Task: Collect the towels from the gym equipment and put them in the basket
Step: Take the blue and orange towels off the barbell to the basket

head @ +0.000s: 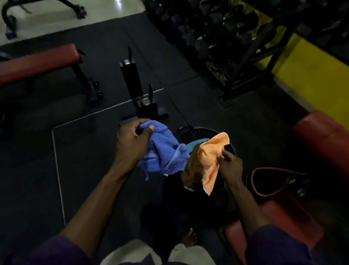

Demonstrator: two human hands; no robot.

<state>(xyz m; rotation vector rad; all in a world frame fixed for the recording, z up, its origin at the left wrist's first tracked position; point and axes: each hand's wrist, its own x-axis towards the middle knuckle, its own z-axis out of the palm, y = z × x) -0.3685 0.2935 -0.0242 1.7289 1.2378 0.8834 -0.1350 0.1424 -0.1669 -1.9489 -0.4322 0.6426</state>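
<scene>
1. Basket stands on the dark floor, directly beneath both hands, so the towels can simply drop in.
2. Left hand has its fingers clenched on a blue towel above the basket's near rim.
3. Right hand pinches an orange towel over the basket.
4. Another blue cloth seems to lie inside.
5. No writing is readable.

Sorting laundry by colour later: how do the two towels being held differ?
The blue towel is bunched in the left hand; the orange towel hangs from the right hand. The blue one looks thicker and more crumpled, the orange one thinner and flatter. Both are held above the black basket.
</scene>
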